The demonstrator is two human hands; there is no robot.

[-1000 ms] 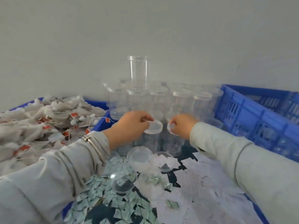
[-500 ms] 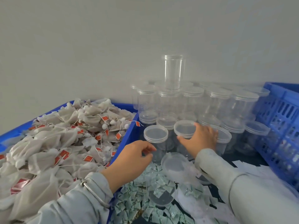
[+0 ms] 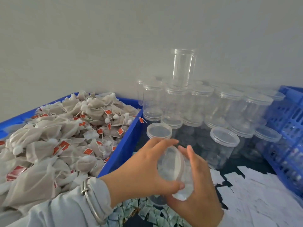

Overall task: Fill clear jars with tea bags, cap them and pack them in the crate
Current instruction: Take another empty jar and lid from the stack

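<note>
Knocking over the stack of clear jars (image 3: pixel 205 104) at one o'clock looks like the chief risk: it stands capped and tiered against the wall, one lidless jar (image 3: pixel 183 68) perched on top, and a careless reach toward it could bring several down. The blue bin (image 3: pixel 124 145) at nine o'clock is heaped with tea bags (image 3: pixel 65 136), and a sleeve dragged across it might pull some over the rim. The slatted blue crate (image 3: pixel 285 128) waits at three o'clock. Slipping is the nearer hazard, since the held jar (image 3: pixel 173 167), at centre, is smooth and seems empty. The left hand (image 3: pixel 142 174) grips it with fingers curled over the top and thumb beneath; the right hand (image 3: pixel 198 190) cups its far side, fingers partly spread and touching it.
</note>
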